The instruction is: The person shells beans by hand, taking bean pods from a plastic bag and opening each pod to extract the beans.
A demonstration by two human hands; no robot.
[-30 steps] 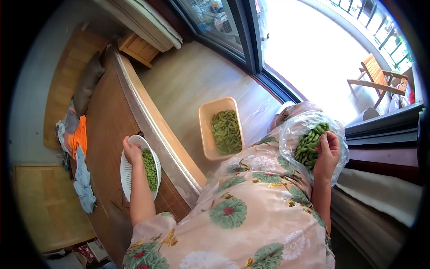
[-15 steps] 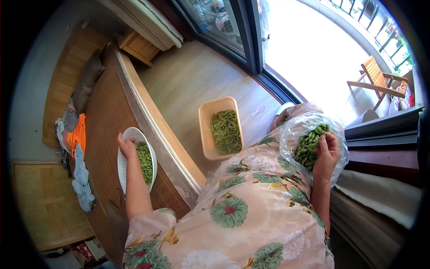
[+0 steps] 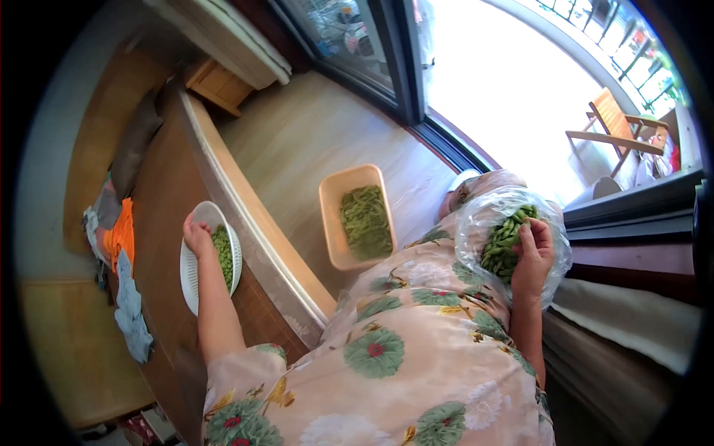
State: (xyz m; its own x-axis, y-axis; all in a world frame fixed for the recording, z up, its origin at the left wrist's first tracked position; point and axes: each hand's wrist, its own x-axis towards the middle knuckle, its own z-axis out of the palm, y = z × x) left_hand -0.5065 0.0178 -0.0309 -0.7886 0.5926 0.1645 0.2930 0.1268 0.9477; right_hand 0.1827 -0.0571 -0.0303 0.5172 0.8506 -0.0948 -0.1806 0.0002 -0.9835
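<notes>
My left hand (image 3: 198,236) is at the upper left side of a white basket (image 3: 190,275) on the bed, its fingers curled at the rim; whether it grips the rim is unclear. Shelled green beans (image 3: 224,253) lie in the basket, partly behind my forearm. On my lap is a clear plastic bag (image 3: 470,230), opened around a heap of green pods (image 3: 500,245). My right hand (image 3: 534,241) is over the pods, thumb and fingers pinched together on a green pod.
A peach tub (image 3: 329,223) holding green pods or hulls stands on the floor beyond my lap. Clothes (image 3: 129,312) and a grey pillow (image 3: 135,145) lie along the bed's far side. A sliding door (image 3: 405,67) and a wooden chair (image 3: 613,123) are at the right.
The view has shifted slightly. My left hand and the white basket have moved further up and left on the bed. My right hand stays over the pods.
</notes>
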